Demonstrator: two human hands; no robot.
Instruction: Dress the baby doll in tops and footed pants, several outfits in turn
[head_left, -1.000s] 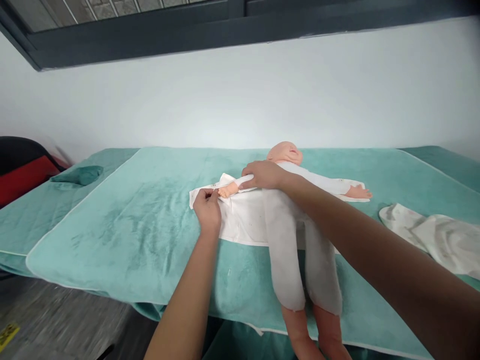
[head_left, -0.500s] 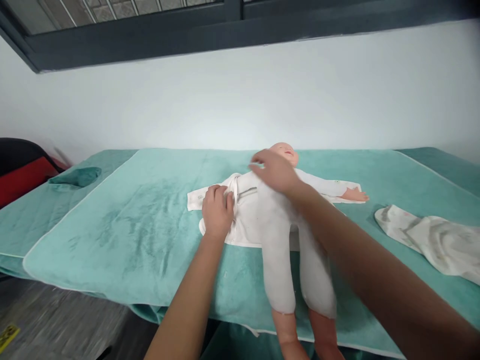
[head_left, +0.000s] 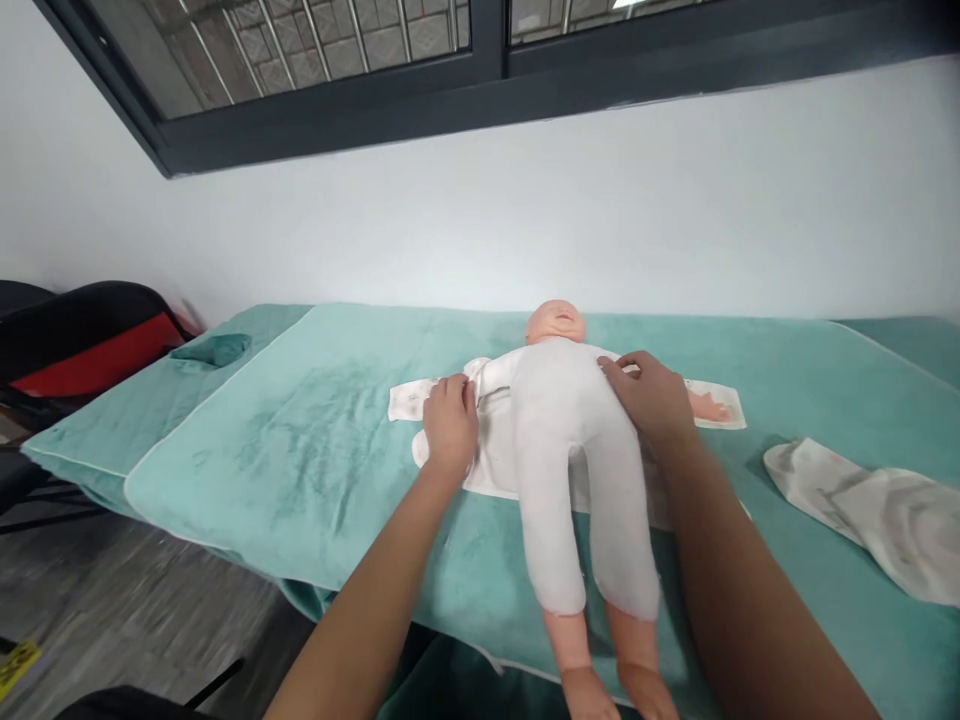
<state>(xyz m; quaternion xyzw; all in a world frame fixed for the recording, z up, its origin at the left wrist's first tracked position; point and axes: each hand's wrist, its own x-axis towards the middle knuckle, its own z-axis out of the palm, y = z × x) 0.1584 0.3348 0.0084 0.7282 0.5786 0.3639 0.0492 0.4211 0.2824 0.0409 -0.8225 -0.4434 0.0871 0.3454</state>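
Note:
A baby doll (head_left: 556,400) with a white cloth body lies on its back, its head toward the wall and its bare feet toward me. Under it a white baby shirt (head_left: 491,470) is spread, sleeves out to both sides. My left hand (head_left: 451,425) is closed on the left sleeve, where the doll's arm ends; the doll's hand there is hidden. My right hand (head_left: 651,395) curls over the doll's other arm near the shoulder, its far fingers hidden. Beyond it, the doll's pinkish hand (head_left: 709,406) shows at the right sleeve's cuff.
A green padded mat (head_left: 300,440) covers the table against the white wall. A folded white cloth garment (head_left: 870,500) lies at the right. A black and red chair (head_left: 112,345) stands at the left, and a dark window frame (head_left: 337,125) runs above.
My left hand has let go of the doll's hand, which is now covered by the shirt. My right hand has left that arm and crossed over to the other arm. The view has tilted up.

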